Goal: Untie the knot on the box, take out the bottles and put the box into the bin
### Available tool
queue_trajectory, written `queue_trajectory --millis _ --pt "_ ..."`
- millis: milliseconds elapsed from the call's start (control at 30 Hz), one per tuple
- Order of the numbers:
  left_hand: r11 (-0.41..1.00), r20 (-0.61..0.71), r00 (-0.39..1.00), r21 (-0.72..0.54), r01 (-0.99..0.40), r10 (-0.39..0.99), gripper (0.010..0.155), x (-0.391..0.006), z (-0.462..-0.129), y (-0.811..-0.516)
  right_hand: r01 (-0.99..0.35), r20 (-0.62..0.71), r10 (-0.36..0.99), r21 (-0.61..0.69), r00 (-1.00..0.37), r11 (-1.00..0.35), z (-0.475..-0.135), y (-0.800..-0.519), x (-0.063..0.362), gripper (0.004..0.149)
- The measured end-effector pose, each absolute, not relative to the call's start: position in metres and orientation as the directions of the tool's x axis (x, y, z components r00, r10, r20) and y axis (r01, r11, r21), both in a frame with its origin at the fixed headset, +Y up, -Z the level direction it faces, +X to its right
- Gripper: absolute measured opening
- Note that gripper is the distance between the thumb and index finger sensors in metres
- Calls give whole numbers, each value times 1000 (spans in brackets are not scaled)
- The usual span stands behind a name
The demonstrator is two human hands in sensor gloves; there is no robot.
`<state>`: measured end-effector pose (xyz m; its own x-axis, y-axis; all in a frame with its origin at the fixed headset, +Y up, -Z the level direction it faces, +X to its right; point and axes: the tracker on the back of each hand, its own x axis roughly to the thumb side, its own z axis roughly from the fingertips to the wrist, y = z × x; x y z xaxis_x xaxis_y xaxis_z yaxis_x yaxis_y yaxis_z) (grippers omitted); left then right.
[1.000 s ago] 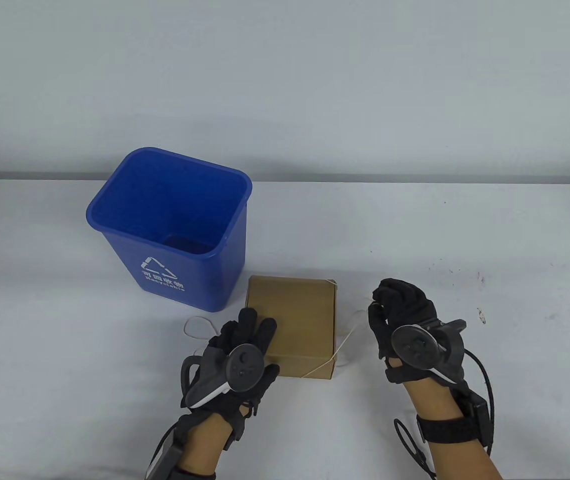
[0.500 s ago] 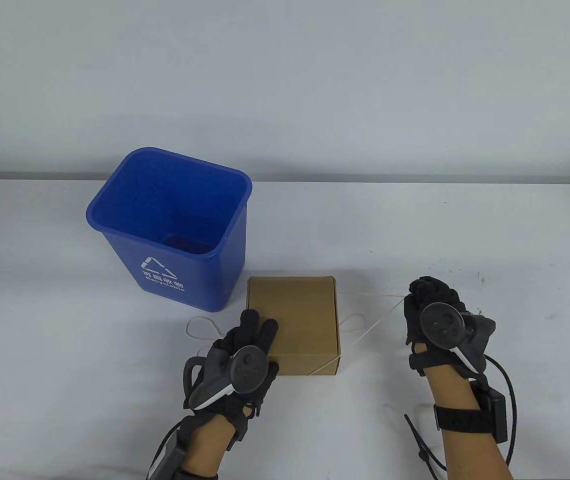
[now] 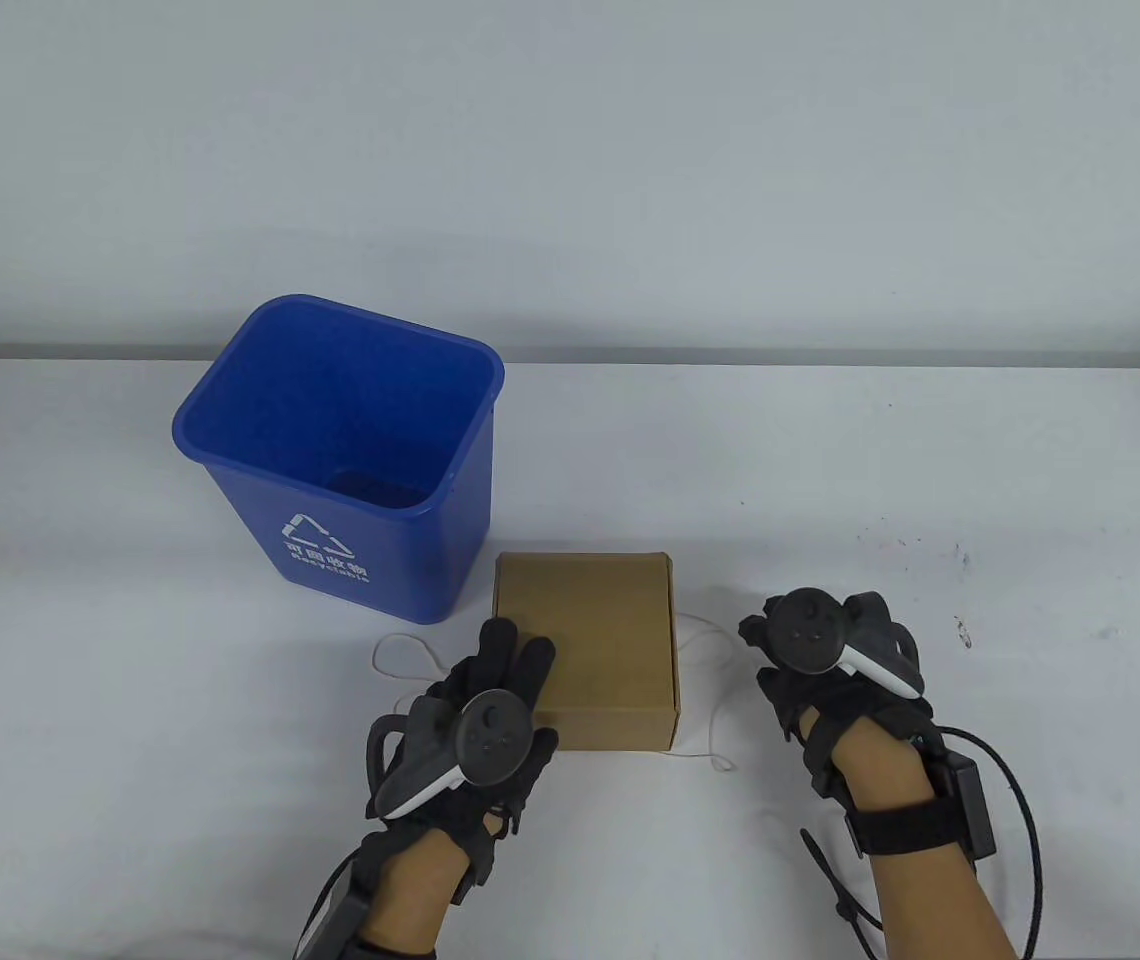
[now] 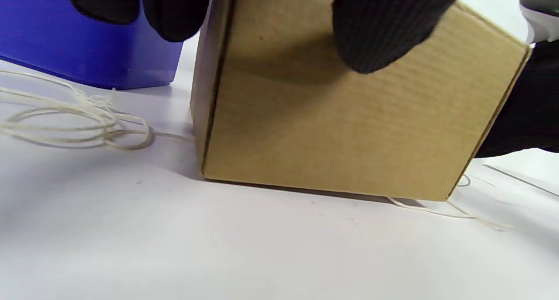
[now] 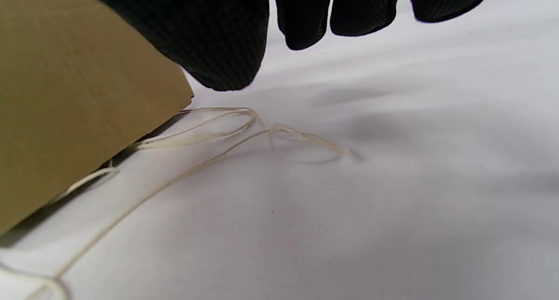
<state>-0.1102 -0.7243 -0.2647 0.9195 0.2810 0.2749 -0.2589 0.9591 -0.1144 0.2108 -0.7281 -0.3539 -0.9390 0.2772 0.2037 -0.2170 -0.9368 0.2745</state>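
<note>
A blue bin (image 3: pixel 350 450) stands on a white table (image 3: pixel 930 480), its front marked with a white recycling triangle (image 3: pixel 315 533) above 2 lines of white writing, Chinese characters over Latin letters, both too small to read. Just beside the bin's near right corner sits a closed cardboard box (image 3: pixel 595 640), plain brown, with no print on the faces that show; in the left wrist view (image 4: pixel 349 129) its flaps are shut and its base is flat on the table. The left hand (image 3: pixel 480 720) lies on the box's near left corner, gloved fingers (image 3: pixel 500 645) straight and spread across the lid, pressing rather than gripping; the left wrist view shows 1 fingertip (image 4: pixel 380 33) on the near edge of the box. The right hand (image 3: pixel 830 670) is just right of the box, palm down, tracker (image 3: pixel 810 630) on top; in the right wrist view its fingers (image 5: pixel 305 16) hang relaxed above the table, slightly apart, holding nothing. A pale string (image 3: pixel 710 700) lies slack on the table, running out from under the box on its right side, where it loops (image 5: pixel 244 129) close under the right hand's fingertips without touching them. On the box's left side it gathers in loose coils (image 3: pixel 405 655) near the bin's foot, seen in the left wrist view (image 4: pixel 87 121). No string crosses the lid. Small dark specks (image 3: pixel 960 630) mark the table further right.
</note>
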Motion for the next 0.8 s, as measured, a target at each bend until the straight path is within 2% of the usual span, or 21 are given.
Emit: queue_trajectory --millis 67,167,233,333,433,600,733,800 --pt "957 284 915 -115 -265 287 88 -110 -265 -724 -245 191 301 268 -934 -932 -354 -726 214 62" --pt "959 293 914 -88 -268 282 92 -110 -265 -724 -247 245 382 445 -891 -861 -350 -732 206 84" --pt "962 294 916 -78 -260 272 96 -110 -266 -723 -205 250 373 512 -893 -834 -347 -739 195 96" --pt "969 260 933 -49 -243 248 101 -111 -267 -723 -101 300 324 575 -898 -812 -343 -750 175 104" --pt "968 232 940 -53 -246 251 101 -114 -271 -727 -75 332 319 580 -888 -811 -341 -757 163 114" --pt "972 197 952 -57 -229 235 98 -113 -270 -727 -36 358 269 543 -894 -839 -343 -765 152 117" --pt "960 175 945 -94 -265 278 97 -114 -270 -729 39 375 182 510 -909 -859 -344 -769 151 116" --pt "958 177 942 -97 -270 284 97 -113 -270 -730 11 357 177 467 -917 -884 -346 -767 150 115"
